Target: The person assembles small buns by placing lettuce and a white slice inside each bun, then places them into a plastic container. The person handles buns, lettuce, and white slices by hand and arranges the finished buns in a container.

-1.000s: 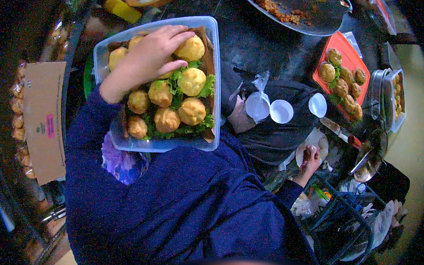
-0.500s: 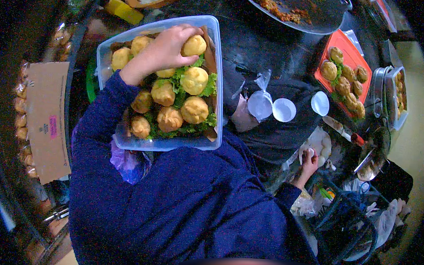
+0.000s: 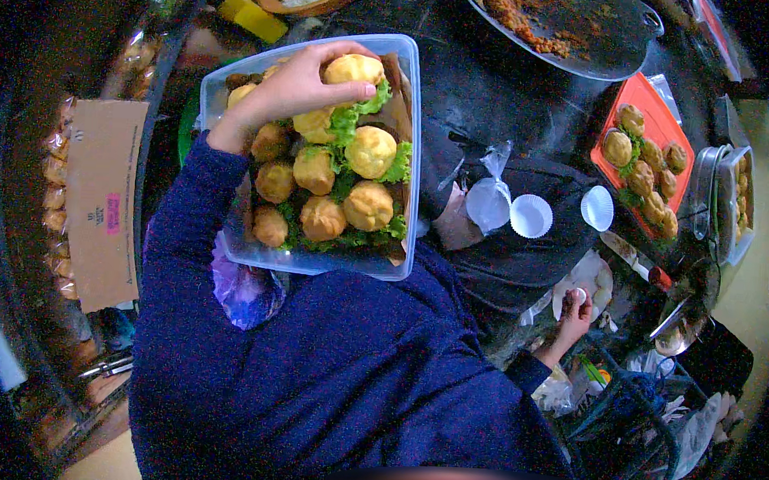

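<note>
A translucent plastic tub (image 3: pixel 414 172) holds several golden cream puffs (image 3: pixel 373 152) with green lettuce (image 3: pixel 345 129), over a brown lining along its side. Over its far part, my left hand (image 3: pixel 292 87) is closed around a filled cream puff (image 3: pixel 355 68), which has lettuce sticking out below it. My right hand (image 3: pixel 574 318) is off to the right, its fingers pinching a small white thing (image 3: pixel 581 295) whose kind I cannot make out. Just beyond that hand lies a clear plastic bag (image 3: pixel 598 282) with pale contents.
White paper baking cups (image 3: pixel 531 215) lie right of the tub. Farther right, an orange lid (image 3: pixel 669 116) bears several browner puffs, beside another plastic tub (image 3: pixel 743 246). A red-handled knife (image 3: pixel 637 258) lies below it. A large pan (image 3: pixel 599 43) stands at the back; cardboard (image 3: pixel 100 199) is at left.
The cream puff in my left hand has come up from among the others and looks larger. The whole view has shifted slightly. My right hand still pinches the white thing, of which less shows.
</note>
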`<action>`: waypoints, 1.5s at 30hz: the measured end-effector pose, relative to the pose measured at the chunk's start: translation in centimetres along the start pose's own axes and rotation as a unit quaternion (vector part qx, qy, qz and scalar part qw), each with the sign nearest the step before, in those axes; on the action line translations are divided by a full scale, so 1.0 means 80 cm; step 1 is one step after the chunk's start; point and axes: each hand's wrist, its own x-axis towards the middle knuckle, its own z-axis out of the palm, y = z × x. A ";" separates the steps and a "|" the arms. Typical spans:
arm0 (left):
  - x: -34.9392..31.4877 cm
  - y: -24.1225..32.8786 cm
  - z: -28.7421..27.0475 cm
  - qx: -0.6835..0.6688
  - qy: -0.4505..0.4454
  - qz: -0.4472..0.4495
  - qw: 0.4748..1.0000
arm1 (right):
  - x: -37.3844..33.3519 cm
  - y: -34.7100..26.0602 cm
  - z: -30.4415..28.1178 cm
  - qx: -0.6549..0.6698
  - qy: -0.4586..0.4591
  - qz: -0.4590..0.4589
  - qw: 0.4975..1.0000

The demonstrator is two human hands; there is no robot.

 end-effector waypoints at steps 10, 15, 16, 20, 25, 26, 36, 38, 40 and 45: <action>-0.031 0.002 0.001 -0.253 -0.006 -0.086 0.964 | -0.041 -0.244 0.035 0.066 -0.068 -0.063 0.993; -0.065 0.024 0.014 -0.432 -0.004 -0.169 0.886 | -0.108 -0.388 0.137 0.098 -0.233 -0.135 0.958; -0.071 0.027 0.016 -0.465 -0.018 -0.162 0.870 | -0.126 -0.411 0.155 0.093 -0.304 -0.120 0.940; -0.090 0.038 0.030 -0.512 -0.020 -0.181 0.840 | -0.205 -0.456 0.221 0.138 -0.557 -0.156 0.804; -0.118 0.047 0.048 -0.532 -0.007 -0.168 0.830 | -0.252 -0.445 0.264 0.136 -0.592 -0.208 0.767; -0.121 0.048 0.051 -0.545 -0.010 -0.164 0.822 | -0.252 -0.440 0.270 0.131 -0.582 -0.199 0.778; -0.155 0.056 0.077 -0.554 0.063 -0.257 0.789 | -0.249 -0.398 0.287 0.131 -0.550 -0.146 0.812; -0.158 0.057 0.080 -0.553 0.078 -0.271 0.784 | -0.249 -0.395 0.291 0.128 -0.540 -0.162 0.816; -0.158 0.057 0.082 -0.572 0.074 -0.261 0.774 | -0.248 -0.393 0.294 0.116 -0.522 -0.182 0.826; -0.156 0.055 0.087 -0.555 0.078 -0.275 0.781 | -0.244 -0.389 0.298 0.095 -0.517 -0.169 0.834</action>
